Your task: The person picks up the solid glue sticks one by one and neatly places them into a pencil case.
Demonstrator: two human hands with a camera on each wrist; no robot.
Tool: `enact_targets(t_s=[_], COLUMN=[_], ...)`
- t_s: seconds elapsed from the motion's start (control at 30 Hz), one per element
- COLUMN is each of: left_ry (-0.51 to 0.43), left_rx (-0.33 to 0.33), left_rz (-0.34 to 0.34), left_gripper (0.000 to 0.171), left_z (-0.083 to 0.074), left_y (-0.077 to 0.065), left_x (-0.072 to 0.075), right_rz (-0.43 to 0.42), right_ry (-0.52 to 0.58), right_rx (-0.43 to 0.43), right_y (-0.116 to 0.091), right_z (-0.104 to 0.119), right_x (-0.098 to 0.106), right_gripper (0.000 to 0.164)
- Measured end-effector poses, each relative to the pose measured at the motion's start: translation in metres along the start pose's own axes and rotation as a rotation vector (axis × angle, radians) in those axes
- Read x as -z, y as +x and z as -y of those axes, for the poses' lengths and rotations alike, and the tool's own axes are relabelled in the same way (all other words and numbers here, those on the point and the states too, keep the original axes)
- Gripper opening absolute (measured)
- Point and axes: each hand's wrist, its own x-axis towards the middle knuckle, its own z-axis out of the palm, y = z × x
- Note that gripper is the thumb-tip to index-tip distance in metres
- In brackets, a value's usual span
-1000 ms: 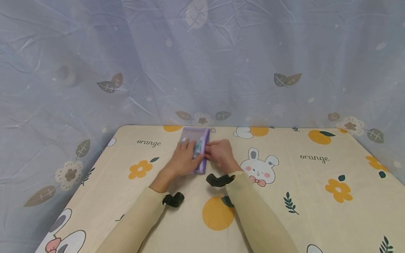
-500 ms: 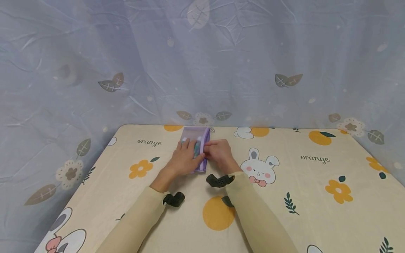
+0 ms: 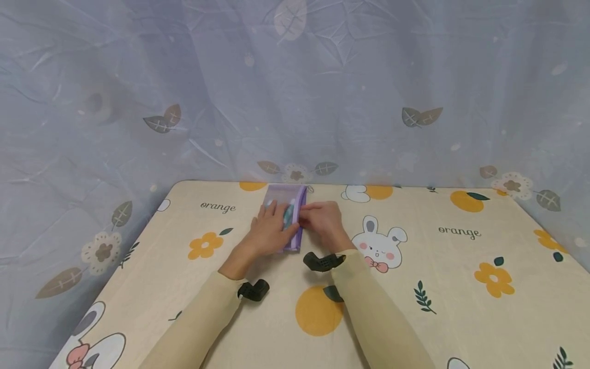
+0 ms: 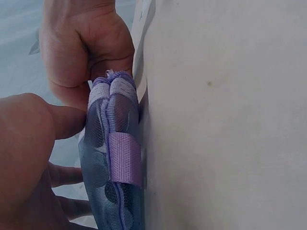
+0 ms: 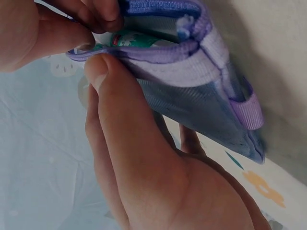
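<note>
A purple mesh zipper pouch (image 3: pixel 296 207) lies on the table, its unzipped side facing right. Through the mesh show green and white contents; in the right wrist view a green tube (image 5: pixel 136 40) with white and red print sits inside the mouth. My left hand (image 3: pixel 265 231) rests flat on the pouch, fingers spread, the thumb (image 5: pixel 125 108) along the rim of the opening. At that opening my right hand (image 3: pixel 324 220) is curled, its thumb and fingertips (image 5: pixel 111 13) pinching at the tube's white end. The back of the right hand (image 4: pixel 91 45) hides its fingertips in the left wrist view.
The table has a cream cloth (image 3: pixel 405 318) printed with oranges, flowers and rabbits. A pale blue-grey patterned curtain (image 3: pixel 369 92) hangs behind it and at the left. Black cameras (image 3: pixel 323 261) are strapped to both wrists.
My right hand has shifted slightly to the right at the pouch's mouth. The green and white contents have moved under the mesh. My left hand stays in place.
</note>
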Motion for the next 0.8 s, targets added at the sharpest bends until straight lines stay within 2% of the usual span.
enact_targets(t_s=[0.33, 0.5, 0.63, 0.8], left_ry=[-0.008, -0.012, -0.028, -0.044], left_rx=[-0.004, -0.031, -0.039, -0.04], left_rz=[0.002, -0.003, -0.022, -0.057], left_gripper=[0.073, 0.072, 0.069, 0.067], left_z=[0.002, 0.0, -0.001, 0.0], left_y=[-0.001, -0.001, 0.0, 0.001], left_x=[0.002, 0.001, 0.004, 0.009], right_rz=[0.036, 0.06, 0.093, 0.091], right_ry=[0.087, 0.109, 0.131, 0.126], right_rx=[-0.013, -0.025, -0.093, -0.161], right_y=[0.002, 0.003, 0.003, 0.004], right_z=[0.0, 0.0, 0.003, 0.006], right_x=[0.0, 0.009, 0.021, 0.039], right_gripper=[0.02, 0.021, 0.026, 0.036])
